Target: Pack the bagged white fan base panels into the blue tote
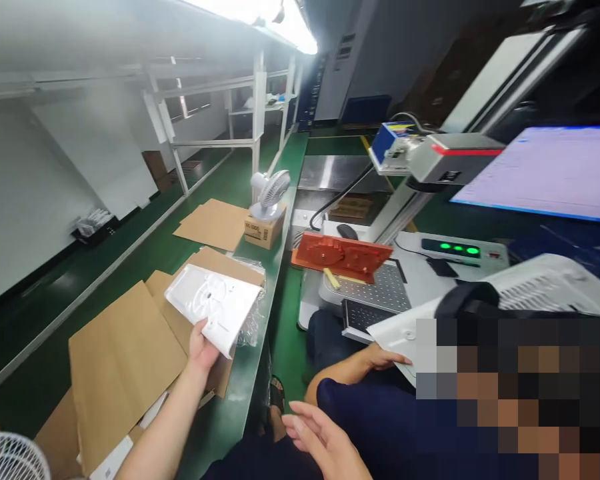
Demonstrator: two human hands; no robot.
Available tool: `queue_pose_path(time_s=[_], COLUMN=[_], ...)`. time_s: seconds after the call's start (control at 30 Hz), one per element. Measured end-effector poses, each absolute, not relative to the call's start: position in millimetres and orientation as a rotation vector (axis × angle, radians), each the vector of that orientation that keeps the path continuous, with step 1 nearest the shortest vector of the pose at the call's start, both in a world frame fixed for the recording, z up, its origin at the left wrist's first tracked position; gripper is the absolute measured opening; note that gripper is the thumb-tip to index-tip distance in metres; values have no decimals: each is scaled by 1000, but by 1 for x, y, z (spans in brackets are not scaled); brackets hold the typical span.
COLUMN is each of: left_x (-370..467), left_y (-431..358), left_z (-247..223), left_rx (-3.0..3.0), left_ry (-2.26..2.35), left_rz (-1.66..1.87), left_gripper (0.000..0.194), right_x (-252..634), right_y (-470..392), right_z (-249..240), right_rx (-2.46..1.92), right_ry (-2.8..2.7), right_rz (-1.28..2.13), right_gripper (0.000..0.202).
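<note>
My left hand grips the near edge of a white plastic panel, which has a round moulded pattern and small holes. The panel is over an open cardboard box on the green bench, with crumpled clear plastic wrap beside it. Low in the middle of the view, my right hand holds nothing. Its fingers are stretched out and slightly apart, near a co-worker's dark blue sleeve.
To my right a seated co-worker holds another white panel. Beyond stand an orange-red fixture, a keyboard, a machine head and a monitor. A small fan tops a carton; cardboard flaps spread left.
</note>
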State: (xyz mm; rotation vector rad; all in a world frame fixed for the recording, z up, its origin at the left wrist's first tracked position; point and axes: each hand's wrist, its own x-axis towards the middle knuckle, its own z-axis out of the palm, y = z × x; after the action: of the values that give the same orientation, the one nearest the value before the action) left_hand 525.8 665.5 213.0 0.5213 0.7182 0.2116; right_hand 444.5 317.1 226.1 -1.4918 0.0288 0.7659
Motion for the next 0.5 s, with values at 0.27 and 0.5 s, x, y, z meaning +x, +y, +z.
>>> queue_pose_path(time_s=[0.27,0.5], left_x=[436,400], left_y=[619,581], left_z=[216,265], left_rx=[519,649], left_ry=[464,376], left_rz=[96,133], left_gripper=[74,88], right_x=[476,475], right_y=[413,417], right_z=[287,305], right_rx=[-1023,-638], right_ry=[104,252], right_rz=[720,848], right_gripper=[88,110])
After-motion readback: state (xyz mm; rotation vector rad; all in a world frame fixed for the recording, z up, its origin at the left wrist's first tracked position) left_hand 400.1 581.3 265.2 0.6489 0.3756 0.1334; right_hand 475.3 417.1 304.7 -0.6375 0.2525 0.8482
